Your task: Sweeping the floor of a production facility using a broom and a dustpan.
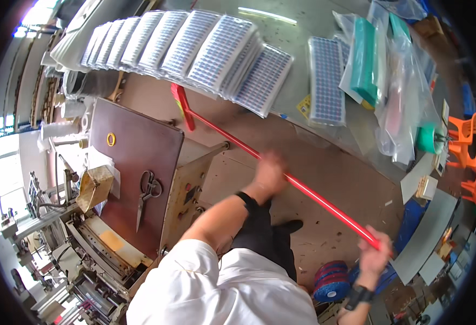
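A red broom [324, 200] slants across the view, its long pole running from the lower right up to the far left. Around the middle of the pole my left hand [271, 172] is closed, slightly blurred. Close to the pole's near end, at the lower right, my right hand [376, 253] grips it too. The broom's head [182, 107], red with a yellow-green strip, is over the floor between a brown-topped machine table and the long worktable; its lower edge is partly hidden.
Scissors [147, 197] and a yellow ring [111, 139] lie on the brown tabletop [132, 157] at left. Stacks of wrapped printed sheets [221, 54] line the far worktable [297, 32]. Debris dots the floor [324, 233]; red and blue rolls [331, 281] stand near my right arm. Orange chairs [465, 135] are at right.
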`<state>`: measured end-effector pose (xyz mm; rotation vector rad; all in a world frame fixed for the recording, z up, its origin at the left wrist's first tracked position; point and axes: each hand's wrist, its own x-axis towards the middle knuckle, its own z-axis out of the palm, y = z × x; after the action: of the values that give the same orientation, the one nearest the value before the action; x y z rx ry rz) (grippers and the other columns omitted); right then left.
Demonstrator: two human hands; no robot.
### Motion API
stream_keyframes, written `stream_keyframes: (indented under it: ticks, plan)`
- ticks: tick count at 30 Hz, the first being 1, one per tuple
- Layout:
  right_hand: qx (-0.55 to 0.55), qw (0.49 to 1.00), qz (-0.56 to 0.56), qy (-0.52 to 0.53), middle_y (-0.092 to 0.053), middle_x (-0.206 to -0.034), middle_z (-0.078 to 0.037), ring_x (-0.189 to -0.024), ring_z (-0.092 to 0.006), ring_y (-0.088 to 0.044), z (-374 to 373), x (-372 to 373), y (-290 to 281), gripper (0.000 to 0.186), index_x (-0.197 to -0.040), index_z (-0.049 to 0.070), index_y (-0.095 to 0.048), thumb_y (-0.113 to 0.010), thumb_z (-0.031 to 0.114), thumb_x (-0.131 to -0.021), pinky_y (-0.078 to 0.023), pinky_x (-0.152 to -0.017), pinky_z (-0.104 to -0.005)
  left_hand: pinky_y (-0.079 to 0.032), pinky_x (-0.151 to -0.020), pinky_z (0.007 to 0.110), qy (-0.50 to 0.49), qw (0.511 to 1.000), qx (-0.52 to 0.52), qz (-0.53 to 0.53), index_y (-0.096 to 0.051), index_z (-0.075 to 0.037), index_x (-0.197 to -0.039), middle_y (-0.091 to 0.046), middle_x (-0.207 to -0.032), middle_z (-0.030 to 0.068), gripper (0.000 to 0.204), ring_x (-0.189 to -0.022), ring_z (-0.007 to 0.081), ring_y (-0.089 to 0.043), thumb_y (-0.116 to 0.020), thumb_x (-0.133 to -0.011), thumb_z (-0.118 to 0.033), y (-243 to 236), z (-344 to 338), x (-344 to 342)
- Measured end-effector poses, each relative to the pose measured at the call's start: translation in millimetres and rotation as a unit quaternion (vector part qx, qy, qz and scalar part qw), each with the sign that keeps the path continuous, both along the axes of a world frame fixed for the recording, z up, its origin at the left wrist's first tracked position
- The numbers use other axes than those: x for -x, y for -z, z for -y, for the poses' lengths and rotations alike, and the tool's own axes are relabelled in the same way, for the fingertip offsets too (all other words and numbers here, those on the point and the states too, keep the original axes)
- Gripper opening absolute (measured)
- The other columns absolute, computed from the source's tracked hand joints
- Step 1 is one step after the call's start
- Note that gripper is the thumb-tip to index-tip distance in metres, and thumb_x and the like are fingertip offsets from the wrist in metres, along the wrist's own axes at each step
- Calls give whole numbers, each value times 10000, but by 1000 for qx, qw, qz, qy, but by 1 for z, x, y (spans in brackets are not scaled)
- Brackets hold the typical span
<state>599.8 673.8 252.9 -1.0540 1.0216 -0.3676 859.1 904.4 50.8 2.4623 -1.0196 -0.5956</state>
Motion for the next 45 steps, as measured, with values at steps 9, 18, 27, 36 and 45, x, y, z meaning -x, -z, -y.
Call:
stream_keyframes:
  ticks: [9, 18, 27, 36, 45]
  plan:
    - [-149, 985, -73, 50, -651, -1200, -114, -966, -175, -628, -72, -56, 80, 306, -1114, 77, -615, -538, 319, -945, -537, -693, -322, -276, -1025, 653, 44, 958, -277, 59, -614, -109, -1183, -484, -1365, 153, 406, -1294, 369, -408, -569, -858, -349, 97, -34, -55]
    - [4, 936, -221, 274, -661, -1190, -109, -653, -91, -519, -63, 204, -97, 350, -1099, 67, -625, -532, 363, -936, -416, -550, -232, -176, -1126, 644, 338, 919, -88, -184, -618, -39, -1245, -449, -1406, 231, 470, -1345, 420, -365, -597, -841, -279, 1, 118, 184]
    - [270, 869, -241, 338, -694, -1035, -149, -693, -169, -623, -20, 320, -262, 322, -991, 35, -647, -506, 320, -942, -530, -654, -298, -319, -1032, 537, 483, 850, 48, -205, -745, -75, -918, -701, -945, 159, 300, -1061, 310, -618, -631, -768, -308, -139, 223, 290]
    - [-2, 959, -186, 215, -718, -981, -124, -574, -121, -582, -76, 225, -88, 283, -950, 30, -682, -486, 233, -971, -475, -524, -235, -348, -1056, 498, 394, 883, -253, -13, -713, -93, -1070, -674, -1092, 121, 358, -1149, 299, -579, -600, -872, -368, -38, 104, 223]
    - [267, 892, -276, 239, -712, -1020, -188, -481, -59, -496, -19, 352, -234, 276, -924, -36, -652, -481, 175, -977, -395, -446, -208, -225, -1156, 544, 456, 876, -114, -106, -687, -96, -1078, -612, -1189, 129, 302, -1255, 293, -492, -624, -837, -268, -96, 275, 433]
